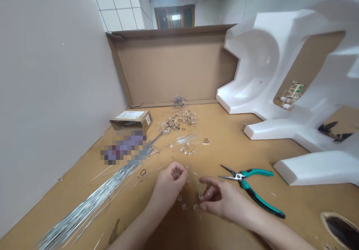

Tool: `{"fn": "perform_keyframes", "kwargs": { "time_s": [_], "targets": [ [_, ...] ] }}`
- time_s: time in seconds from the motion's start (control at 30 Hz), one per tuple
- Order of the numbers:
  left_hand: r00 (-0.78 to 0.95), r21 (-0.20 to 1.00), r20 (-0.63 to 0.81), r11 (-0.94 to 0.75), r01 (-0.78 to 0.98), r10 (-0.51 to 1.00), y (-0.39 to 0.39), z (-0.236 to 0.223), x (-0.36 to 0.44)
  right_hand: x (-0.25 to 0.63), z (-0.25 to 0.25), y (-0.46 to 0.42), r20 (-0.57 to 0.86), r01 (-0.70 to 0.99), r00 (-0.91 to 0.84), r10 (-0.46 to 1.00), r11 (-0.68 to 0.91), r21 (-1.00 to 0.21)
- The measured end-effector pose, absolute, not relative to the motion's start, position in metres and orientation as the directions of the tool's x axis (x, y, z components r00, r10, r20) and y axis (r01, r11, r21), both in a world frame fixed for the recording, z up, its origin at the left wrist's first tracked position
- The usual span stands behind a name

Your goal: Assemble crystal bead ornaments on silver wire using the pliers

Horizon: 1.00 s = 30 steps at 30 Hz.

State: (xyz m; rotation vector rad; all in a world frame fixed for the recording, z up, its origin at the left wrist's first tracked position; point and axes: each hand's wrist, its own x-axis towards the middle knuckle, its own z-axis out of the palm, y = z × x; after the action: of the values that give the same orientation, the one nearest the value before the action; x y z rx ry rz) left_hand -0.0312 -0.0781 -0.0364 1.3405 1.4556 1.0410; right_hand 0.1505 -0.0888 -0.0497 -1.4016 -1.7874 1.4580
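Note:
My left hand [173, 178] is closed in a pinch on a thin wire that is hard to see against the tabletop. Facing it, my right hand [217, 197] has its thumb and fingers curled in at a clear bead [201, 197] on the wire. More clear beads [184, 206] hang in a loose curve below and between the hands. Just beyond lies a small ring of wire with clear beads [187, 149], beside several short thin rods [185, 139]. Green-handled long-nose pliers [246, 182] lie with jaws parted, right of my right hand.
A long bundle of silvery wires [95, 201] runs along the left, near a small open cardboard box [131, 120]. Heaps of beaded rings [171, 123] and a dark metallic tangle [179, 100] sit farther back. White moulded foam [252, 63] stands at right; a cardboard panel [176, 67] closes the back.

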Motion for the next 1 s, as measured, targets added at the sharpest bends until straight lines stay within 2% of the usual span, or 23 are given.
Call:
{"fn": "perform_keyframes", "kwargs": {
  "time_s": [0.2,0.4,0.53,0.63,0.77,0.87,1.0],
  "targets": [
    [-0.044,0.991,-0.064,0.068,0.111,0.997,-0.078,-0.034,-0.03,0.146,-0.055,-0.087,-0.255,0.479,-0.409,0.876,-0.032,-0.877],
    [-0.063,0.991,-0.048,0.055,0.118,0.997,-0.079,-0.034,-0.026,0.144,-0.065,-0.089,-0.165,0.481,-0.444,0.881,0.079,-0.873],
    [-0.074,0.988,-0.071,0.081,0.133,0.995,-0.08,-0.03,-0.026,0.146,-0.058,-0.09,-0.136,0.485,-0.415,0.899,0.093,-0.869],
    [-0.047,0.984,-0.071,0.078,0.162,0.996,-0.081,-0.03,-0.027,0.151,-0.049,-0.084,-0.152,0.434,-0.347,0.925,0.014,-0.901],
    [0.051,0.947,-0.011,-0.006,0.32,0.999,-0.085,-0.033,-0.027,0.157,-0.041,-0.075,-0.228,0.272,-0.249,0.941,-0.157,-0.949],
    [0.107,0.917,0.045,-0.084,0.389,0.993,-0.088,-0.036,-0.027,0.157,-0.039,-0.073,-0.262,0.194,-0.269,0.927,-0.214,-0.957],
    [0.175,0.906,0.095,-0.158,0.393,0.98,-0.09,-0.036,-0.026,0.159,-0.037,-0.073,-0.282,0.18,-0.336,0.899,-0.232,-0.956]
  ]
}}
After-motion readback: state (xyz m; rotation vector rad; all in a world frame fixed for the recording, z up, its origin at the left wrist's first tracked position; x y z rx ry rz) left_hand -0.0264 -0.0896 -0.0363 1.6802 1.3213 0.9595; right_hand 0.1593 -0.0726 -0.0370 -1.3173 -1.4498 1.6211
